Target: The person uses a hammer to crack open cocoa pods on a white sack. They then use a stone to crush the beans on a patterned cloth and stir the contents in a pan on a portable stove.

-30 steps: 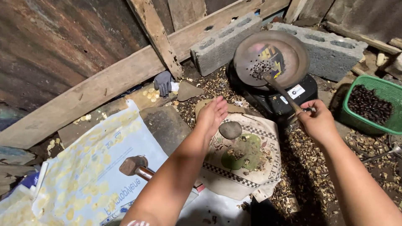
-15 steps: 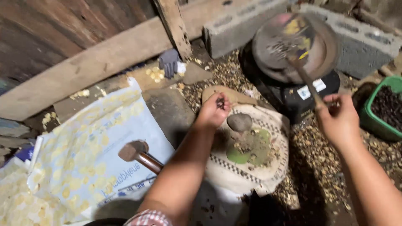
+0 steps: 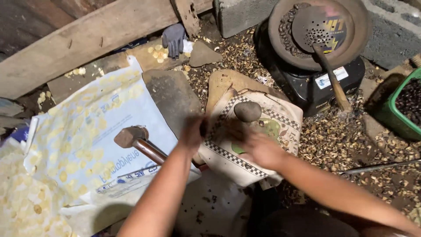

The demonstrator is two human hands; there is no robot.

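Note:
My left hand (image 3: 193,131) is blurred by motion at the left edge of a checker-bordered cloth (image 3: 280,123). A small dark speck shows at its fingertips, and I cannot tell whether it is held. My right hand (image 3: 258,148), also blurred, hovers over the cloth just below a round grey stone (image 3: 247,111) resting on it. A hammer (image 3: 131,137) with a metal shaft lies on the white printed sack (image 3: 87,131) left of my left arm. The perforated ladle (image 3: 324,28) lies in the pan (image 3: 285,26) with its wooden handle (image 3: 335,85) free.
The pan of dark nuts sits on a black stove (image 3: 307,92) before a concrete block (image 3: 390,35). A green basket (image 3: 388,112) of dark nuts stands at right. Shell fragments (image 3: 342,136) cover the ground. A flat stone (image 3: 171,98), a grey glove (image 3: 174,38) and a wooden beam (image 3: 87,44) lie behind.
My right hand let go of the ladle handle and came down over the cloth. My left hand drew back toward the cloth's left edge. The view tilted down.

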